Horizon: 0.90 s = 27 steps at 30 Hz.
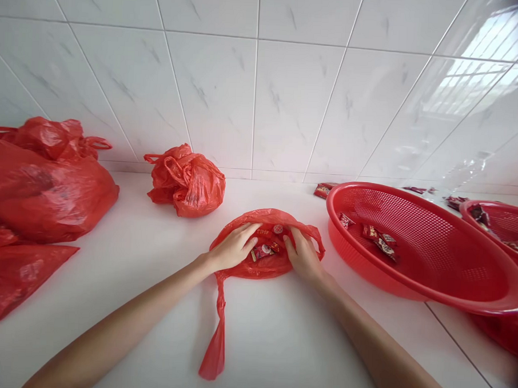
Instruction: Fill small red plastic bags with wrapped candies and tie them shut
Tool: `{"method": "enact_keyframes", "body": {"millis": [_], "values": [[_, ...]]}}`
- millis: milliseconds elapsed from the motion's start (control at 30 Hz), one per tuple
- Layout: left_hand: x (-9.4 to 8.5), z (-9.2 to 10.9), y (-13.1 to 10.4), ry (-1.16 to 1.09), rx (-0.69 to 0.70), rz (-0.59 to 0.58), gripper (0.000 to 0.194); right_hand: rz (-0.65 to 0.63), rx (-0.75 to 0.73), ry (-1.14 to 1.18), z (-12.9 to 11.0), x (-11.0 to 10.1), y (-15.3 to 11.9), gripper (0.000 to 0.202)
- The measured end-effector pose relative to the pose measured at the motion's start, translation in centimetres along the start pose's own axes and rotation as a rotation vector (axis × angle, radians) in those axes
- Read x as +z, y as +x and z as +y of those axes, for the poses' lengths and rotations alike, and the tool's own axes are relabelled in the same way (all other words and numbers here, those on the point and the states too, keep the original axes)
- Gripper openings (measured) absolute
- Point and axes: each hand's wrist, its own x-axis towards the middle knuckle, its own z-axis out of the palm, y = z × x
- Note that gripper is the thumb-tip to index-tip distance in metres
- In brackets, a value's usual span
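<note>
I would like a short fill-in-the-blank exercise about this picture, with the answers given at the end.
1. The left hand and right hand reach into an open plastic ____.
2. The large basket to the right of both hands is coloured ____.
3. The wall behind is covered with large, pale ____.

Missing words: bag; red; tiles.

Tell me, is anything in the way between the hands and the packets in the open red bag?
Nothing visible: the left hand and right hand reach into the bag, and packets lie uncovered between them.
</note>
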Motion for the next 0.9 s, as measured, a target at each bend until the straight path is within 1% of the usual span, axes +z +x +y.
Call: {"method": "enact_keyframes", "body": {"millis": [67, 133, 333, 400, 533, 600, 667, 767, 833, 900], "values": [[0.4, -0.4, 0.0, 0.013, -0.035, -0.034, 0.048, -0.018, -0.001, -0.017, 0.3, 0.2, 0.3, 0.028], [0.6, -0.5, 0.0, 0.007, -0.052, -0.050, 0.048, -0.038, 0.009, -0.008, 0.5, 0.4, 0.4, 0.027], [0.6, 0.1, 0.0, -0.049, -0.014, 0.038, 0.043, -0.018, 0.061, 0.027, 0.9, 0.7, 0.6, 0.023], [0.7, 0.2, 0.1, -0.037, -0.011, 0.035, 0.044, -0.006, 0.053, 0.028, 1.0, 0.7, 0.7, 0.025], [0.9, 0.0, 0.1, -0.054, -0.021, -0.031, 0.050, 0.011, 0.068, 0.047, 0.8, 0.4, 0.7, 0.021], [0.8, 0.2, 0.0, -0.070, -0.031, -0.005, 0.052, 0.033, 0.068, 0.059, 0.4, 0.2, 0.5, 0.021], [0.4, 0.7, 0.0, -0.094, -0.027, 0.045, 0.054, 0.048, 0.032, 0.086, -0.4, 0.0, 0.1, 0.030], [-0.4, 2.1, -0.1, -0.199, -0.003, 0.086, 0.054, 0.045, -0.074, 0.099, -1.9, -0.3, -0.8, 0.049], [-1.0, 3.4, -0.2, -0.326, -0.024, 0.077, 0.047, 0.053, -0.140, 0.086, -2.8, -0.4, -1.5, 0.055], [-1.4, 4.6, -0.3, -0.484, -0.073, 0.048, 0.036, 0.087, -0.191, 0.084, -3.5, -0.5, -2.0, 0.055]]}}
